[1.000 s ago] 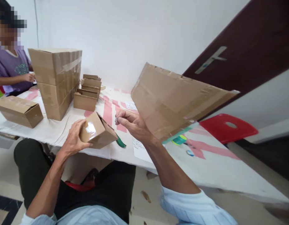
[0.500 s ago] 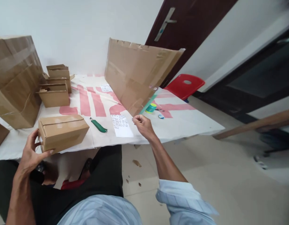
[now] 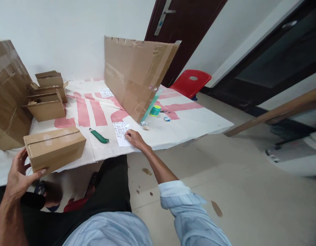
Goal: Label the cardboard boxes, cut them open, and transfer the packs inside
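My left hand (image 3: 18, 174) grips the left end of a closed cardboard box (image 3: 55, 147) at the table's near edge, thumb on its front side and fingers behind the end. My right hand (image 3: 134, 139) is closed in a pinch over the right side of a white sheet (image 3: 121, 133) printed with rows of small dark-outlined squares. Whatever its fingertips may hold is too small to make out. Between box and sheet lies a green utility knife (image 3: 99, 136). Beyond the right hand, a small pale crumpled bit (image 3: 144, 125) rests by a cardboard panel's corner.
A large cardboard panel (image 3: 137, 75) stands upright on the table. Two opened small boxes (image 3: 46, 107) and a big taped carton (image 3: 11, 92) are at left. A green tape roll (image 3: 155, 110) and a blue-white disc (image 3: 167, 119) lie right. Behind is a red chair (image 3: 191, 83).
My right hand has moved from beside the sheet to over it, uncovering the pale bit by the panel. My left hand stays on the box. The view has swung right.
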`<state>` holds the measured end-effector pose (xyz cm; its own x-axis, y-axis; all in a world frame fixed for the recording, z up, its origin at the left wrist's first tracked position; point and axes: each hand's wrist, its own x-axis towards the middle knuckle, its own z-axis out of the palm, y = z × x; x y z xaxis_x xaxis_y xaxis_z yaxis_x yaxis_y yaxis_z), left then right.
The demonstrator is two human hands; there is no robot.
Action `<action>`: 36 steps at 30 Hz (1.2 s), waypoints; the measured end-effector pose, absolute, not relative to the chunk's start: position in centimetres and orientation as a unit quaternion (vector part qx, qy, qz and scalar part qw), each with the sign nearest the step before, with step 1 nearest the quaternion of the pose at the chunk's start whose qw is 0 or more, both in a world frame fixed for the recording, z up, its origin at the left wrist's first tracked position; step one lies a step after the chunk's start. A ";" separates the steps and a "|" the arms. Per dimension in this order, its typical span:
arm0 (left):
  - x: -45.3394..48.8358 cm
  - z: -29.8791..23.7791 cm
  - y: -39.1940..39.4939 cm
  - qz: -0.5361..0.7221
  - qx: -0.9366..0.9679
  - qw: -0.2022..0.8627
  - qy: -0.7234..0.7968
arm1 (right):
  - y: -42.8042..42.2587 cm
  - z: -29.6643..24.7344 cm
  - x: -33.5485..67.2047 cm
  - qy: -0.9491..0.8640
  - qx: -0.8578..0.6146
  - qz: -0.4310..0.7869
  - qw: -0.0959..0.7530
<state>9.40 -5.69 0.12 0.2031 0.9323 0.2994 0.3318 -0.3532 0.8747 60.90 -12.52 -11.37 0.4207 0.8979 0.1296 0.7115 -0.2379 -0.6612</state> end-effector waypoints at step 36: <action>8.2 -2.8 -5.4 0.446 0.710 0.303 0.453 | -12.0 -11.7 58.5 -0.512 -0.842 0.050 0.164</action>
